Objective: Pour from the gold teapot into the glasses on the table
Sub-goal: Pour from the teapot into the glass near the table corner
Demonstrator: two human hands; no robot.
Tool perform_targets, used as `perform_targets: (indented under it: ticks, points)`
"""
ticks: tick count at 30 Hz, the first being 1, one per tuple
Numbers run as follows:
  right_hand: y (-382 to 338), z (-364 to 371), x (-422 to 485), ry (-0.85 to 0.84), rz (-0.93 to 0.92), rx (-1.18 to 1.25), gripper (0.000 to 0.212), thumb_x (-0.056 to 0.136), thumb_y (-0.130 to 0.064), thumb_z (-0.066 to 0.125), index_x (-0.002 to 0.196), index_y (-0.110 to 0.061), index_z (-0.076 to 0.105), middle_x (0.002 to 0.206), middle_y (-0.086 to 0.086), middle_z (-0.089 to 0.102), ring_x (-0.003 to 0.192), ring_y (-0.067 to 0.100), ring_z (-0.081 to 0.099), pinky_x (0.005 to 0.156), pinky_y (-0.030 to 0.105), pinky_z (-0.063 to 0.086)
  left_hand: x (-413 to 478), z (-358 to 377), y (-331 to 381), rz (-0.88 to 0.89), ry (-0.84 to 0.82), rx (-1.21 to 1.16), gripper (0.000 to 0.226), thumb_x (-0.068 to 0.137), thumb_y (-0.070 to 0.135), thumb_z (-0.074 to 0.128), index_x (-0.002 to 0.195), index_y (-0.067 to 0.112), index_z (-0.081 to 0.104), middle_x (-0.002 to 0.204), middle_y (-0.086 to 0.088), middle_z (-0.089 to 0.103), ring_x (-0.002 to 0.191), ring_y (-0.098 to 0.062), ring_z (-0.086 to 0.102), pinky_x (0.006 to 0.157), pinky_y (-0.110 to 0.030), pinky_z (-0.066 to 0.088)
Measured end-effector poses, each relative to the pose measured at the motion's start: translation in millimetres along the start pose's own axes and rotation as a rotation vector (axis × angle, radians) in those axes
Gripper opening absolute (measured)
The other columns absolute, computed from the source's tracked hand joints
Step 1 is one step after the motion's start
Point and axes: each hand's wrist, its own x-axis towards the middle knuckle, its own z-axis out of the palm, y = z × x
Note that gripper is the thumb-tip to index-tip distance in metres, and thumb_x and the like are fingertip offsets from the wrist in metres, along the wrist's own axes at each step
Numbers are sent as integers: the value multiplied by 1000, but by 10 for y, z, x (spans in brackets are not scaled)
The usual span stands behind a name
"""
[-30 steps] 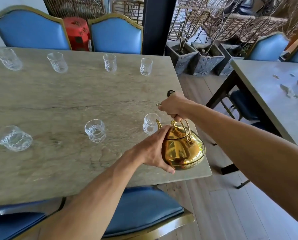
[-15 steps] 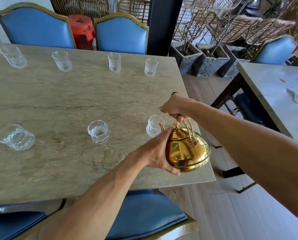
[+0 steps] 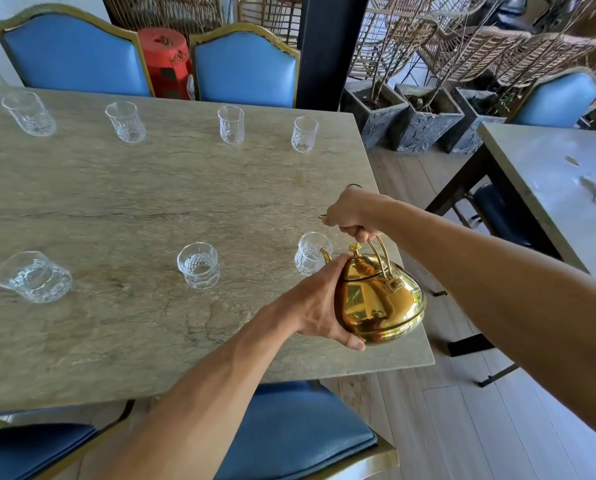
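The gold teapot (image 3: 381, 301) is tilted over the table's near right corner, spout toward a clear glass (image 3: 311, 253). My right hand (image 3: 353, 214) grips the teapot's wire handle from above. My left hand (image 3: 320, 304) cups the teapot's left side and base. Two more glasses stand in the near row, one in the middle (image 3: 198, 265) and one at the left (image 3: 33, 277). Several glasses line the far side, the rightmost glass (image 3: 304, 134) among them. No stream of liquid is visible.
The stone table (image 3: 123, 209) ends just right of the teapot. Blue chairs (image 3: 244, 65) stand at the far side and a blue seat (image 3: 300, 431) below me. A second table (image 3: 559, 174) and stone planters (image 3: 424, 116) are to the right.
Both hands and the teapot keep the same grip and place beside the near right glass. The teapot's tilt looks slightly greater; the view has shifted a little.
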Motion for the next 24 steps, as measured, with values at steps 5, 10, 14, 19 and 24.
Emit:
perform_targets:
  ticks: [5,10,14,19,24]
  points:
    - [-12,-9,-1,0,-6,-15,36,100,-16,54,67,-8,45,54,6,37,41,15,29,35,15,24,12,-4,-14,-17,-6,-7,134,46,42,105,150,23,23,140,4,48,129,-14,53,113,-36,46]
    - [-12,0,4,-8,-3,-21,35,101,-15,53,68,-8,44,55,6,36,42,15,28,38,19,24,5,-8,-4,-1,-6,-13,131,47,34,106,150,19,25,139,4,49,128,-11,52,113,-26,43]
    - [-3,6,18,-9,-4,2,31,100,-13,53,71,-7,45,56,6,37,42,14,28,34,15,24,-1,-11,15,5,-1,-19,129,47,32,106,148,18,28,139,4,49,126,-10,52,111,-22,42]
    - [-4,-13,15,-19,-10,-12,31,101,-14,52,72,-6,45,55,6,37,41,14,29,36,17,25,13,-2,13,6,-6,-2,133,45,45,104,150,22,25,142,2,48,130,-15,53,113,-38,46]
    - [2,-14,13,-19,-14,-22,30,101,-13,51,73,-6,45,56,7,37,42,14,29,35,16,25,9,-12,27,14,-6,20,132,47,40,105,149,19,26,142,0,48,130,-16,52,114,-36,45]
